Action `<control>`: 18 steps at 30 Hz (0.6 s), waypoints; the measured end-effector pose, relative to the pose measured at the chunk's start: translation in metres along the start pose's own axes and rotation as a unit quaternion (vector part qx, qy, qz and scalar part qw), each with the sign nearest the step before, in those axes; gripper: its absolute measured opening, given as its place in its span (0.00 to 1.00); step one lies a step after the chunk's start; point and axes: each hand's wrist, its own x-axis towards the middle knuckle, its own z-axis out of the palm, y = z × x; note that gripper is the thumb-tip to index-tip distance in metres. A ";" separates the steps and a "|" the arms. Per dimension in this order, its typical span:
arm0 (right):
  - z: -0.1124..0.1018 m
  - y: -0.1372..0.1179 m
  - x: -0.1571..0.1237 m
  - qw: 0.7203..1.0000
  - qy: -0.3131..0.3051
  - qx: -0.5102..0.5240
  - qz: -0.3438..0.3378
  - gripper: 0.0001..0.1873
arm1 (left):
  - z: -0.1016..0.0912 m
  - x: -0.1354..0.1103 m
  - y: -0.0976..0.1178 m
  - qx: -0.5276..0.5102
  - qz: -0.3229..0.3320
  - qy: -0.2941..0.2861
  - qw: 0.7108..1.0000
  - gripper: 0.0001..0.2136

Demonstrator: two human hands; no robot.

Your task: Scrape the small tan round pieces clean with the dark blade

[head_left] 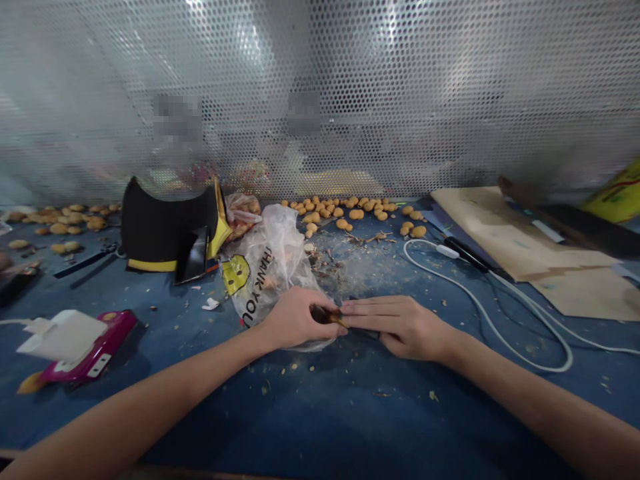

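Observation:
My left hand [295,319] and my right hand [400,327] meet at the middle of the blue work surface [320,413]. Between their fingertips is a small brown nut [326,315], partly hidden by my fingers. A dark narrow object [367,333] shows under my right hand, but I cannot tell what it is. Behind my left hand lies a clear plastic bag [265,273] printed "THANK YOU", its lower edge under that hand. Loose tan nuts [340,213] lie in a scattered group farther back.
A perforated metal screen [320,87] stands behind the surface. To the left are a black-and-yellow pouch [165,227], a phone [195,253], more nuts, and a white charger [63,335] on a pink power bank [95,347]. A white cable [500,320] and cardboard sheets [520,233] lie right.

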 end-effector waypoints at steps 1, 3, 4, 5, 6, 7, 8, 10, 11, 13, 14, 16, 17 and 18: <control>0.001 -0.001 0.000 1.000 -0.003 -0.001 -0.004 0.30 | 0.000 0.000 0.000 0.005 0.005 -0.001 1.000 0.11; 0.002 -0.001 0.001 1.000 -0.005 -0.001 -0.003 0.29 | -0.001 0.000 0.001 0.012 0.010 -0.003 1.000 0.10; 0.001 -0.001 0.000 1.000 -0.008 0.002 -0.001 0.29 | -0.001 0.000 0.001 0.012 0.010 -0.003 1.000 0.11; 0.000 0.000 0.000 1.000 -0.013 0.004 0.000 0.29 | -0.001 0.000 0.001 0.011 0.008 -0.001 1.000 0.12; -0.001 0.001 -0.001 1.000 -0.013 0.005 0.001 0.30 | 0.000 0.000 0.001 0.009 0.006 0.002 1.000 0.13; -0.002 0.001 -0.001 1.000 -0.014 0.004 0.002 0.31 | 0.000 0.000 0.001 0.007 0.005 0.005 1.000 0.13; -0.003 0.001 -0.001 1.000 -0.015 0.002 0.003 0.31 | 0.000 0.000 0.001 0.007 0.005 0.009 1.000 0.13; -0.002 0.000 0.000 1.000 -0.012 -0.003 0.007 0.31 | 0.000 0.000 0.000 0.014 0.010 0.008 1.000 0.12; -0.001 -0.001 0.001 1.000 -0.011 -0.005 0.012 0.31 | 0.000 0.000 0.001 0.018 0.013 0.006 1.000 0.12; 0.000 -0.003 0.002 1.000 -0.007 -0.005 0.026 0.32 | 0.000 0.000 0.001 0.024 0.016 0.003 1.000 0.12; 0.000 -0.003 0.002 0.999 -0.007 -0.003 0.031 0.32 | 0.000 0.001 0.001 0.025 0.016 0.001 1.000 0.12; -0.001 -0.002 0.000 0.999 -0.012 0.003 0.037 0.32 | 0.000 0.001 0.001 0.023 0.009 0.003 1.000 0.12; -0.002 -0.001 0.000 0.999 -0.013 0.004 0.037 0.32 | 0.000 0.001 0.001 0.022 0.005 0.004 1.000 0.13; -0.003 -0.001 -0.001 0.999 -0.011 0.004 0.036 0.32 | 0.001 0.001 0.001 0.020 0.000 0.005 1.000 0.13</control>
